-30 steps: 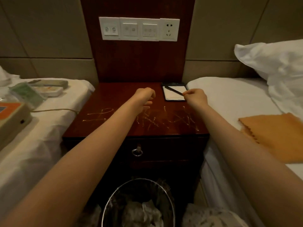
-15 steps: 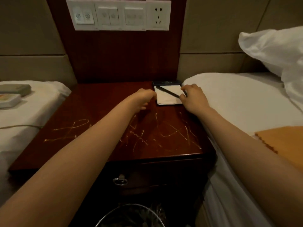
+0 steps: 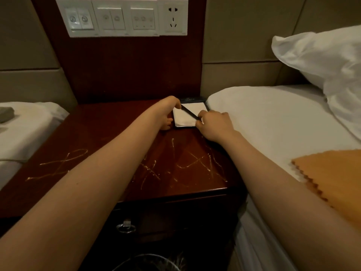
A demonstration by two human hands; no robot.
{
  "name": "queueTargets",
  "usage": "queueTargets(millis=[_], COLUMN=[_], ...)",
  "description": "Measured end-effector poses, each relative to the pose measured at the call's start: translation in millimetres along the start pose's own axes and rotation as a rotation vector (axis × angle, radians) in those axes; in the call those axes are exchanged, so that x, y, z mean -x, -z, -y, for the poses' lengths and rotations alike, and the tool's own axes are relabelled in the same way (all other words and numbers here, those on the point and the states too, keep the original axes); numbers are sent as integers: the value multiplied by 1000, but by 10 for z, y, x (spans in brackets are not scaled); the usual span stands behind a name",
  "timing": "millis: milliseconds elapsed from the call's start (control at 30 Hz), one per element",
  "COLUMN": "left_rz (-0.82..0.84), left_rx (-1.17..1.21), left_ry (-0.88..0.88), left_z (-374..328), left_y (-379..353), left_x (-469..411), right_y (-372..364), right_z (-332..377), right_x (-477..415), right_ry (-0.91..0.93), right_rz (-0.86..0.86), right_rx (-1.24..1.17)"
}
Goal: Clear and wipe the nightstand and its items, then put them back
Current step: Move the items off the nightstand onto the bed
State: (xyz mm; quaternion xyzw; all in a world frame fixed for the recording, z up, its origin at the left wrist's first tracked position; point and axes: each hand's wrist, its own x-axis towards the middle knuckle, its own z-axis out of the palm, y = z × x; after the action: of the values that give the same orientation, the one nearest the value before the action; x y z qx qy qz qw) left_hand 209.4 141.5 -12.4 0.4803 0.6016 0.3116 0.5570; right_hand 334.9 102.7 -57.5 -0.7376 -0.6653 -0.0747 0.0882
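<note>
Both bare arms reach forward over the dark red-brown polished wooden bench (image 3: pixel 109 133) that stands between two white-sheeted beds. At its far right corner lies a white paper notepad in a dark holder (image 3: pixel 185 120), flat on the top and just beside the right bed (image 3: pixel 263 114). A slim black pen (image 3: pixel 190 112) lies slantwise across the notepad.

The right hand (image 3: pixel 214 125) sits at the notepad's near right corner, its grip closed on the near end of the pen, pinched between fingertips and thumb. The left hand (image 3: pixel 168 112) is at the notepad's left edge with fingers curled under, the thumb side close to the pen's far end. Its grip seems to touch the pad's edge, but I cannot tell whether it truly holds anything.

Pale yellowish streaks (image 3: pixel 185 166) cross the front half of the bench top in loose loops and lines. A metal ring pull (image 3: pixel 126 228) hangs on the drawer below, and the rim of a wire wastebasket (image 3: pixel 148 261) shows at the bottom edge.

An orange cloth with a zigzag edge (image 3: pixel 332 177) lies on the right bed, well apart from the hands, and a white pillow (image 3: pixel 322 61) rests further back. A white panel of switches and a socket (image 3: pixel 121 16) is fixed to the wooden wall board above. The left bed (image 3: pixel 29 124) bears a grey object at the frame's edge, too cropped to name.
</note>
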Motion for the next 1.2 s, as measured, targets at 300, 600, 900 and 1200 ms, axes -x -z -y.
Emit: queueTargets(millis=[300,600,900,1200], left_rz=[33,-72,-39,-88], left_rx=[87,217,347,324], left_ry=[44,-34,-60,-121], left_z=[56,106,92,175], left_y=[-115,-147,255,818], left_x=[-59,33,560,1159], right_y=[-2,48,335,609], right_z=[24,132,483,1013], right_x=[34,103,241,618], right_ry=[42,54,-118,-220], right_rz=[-11,-18,-256,-289], right_rx=[-27,-162,-441,-814])
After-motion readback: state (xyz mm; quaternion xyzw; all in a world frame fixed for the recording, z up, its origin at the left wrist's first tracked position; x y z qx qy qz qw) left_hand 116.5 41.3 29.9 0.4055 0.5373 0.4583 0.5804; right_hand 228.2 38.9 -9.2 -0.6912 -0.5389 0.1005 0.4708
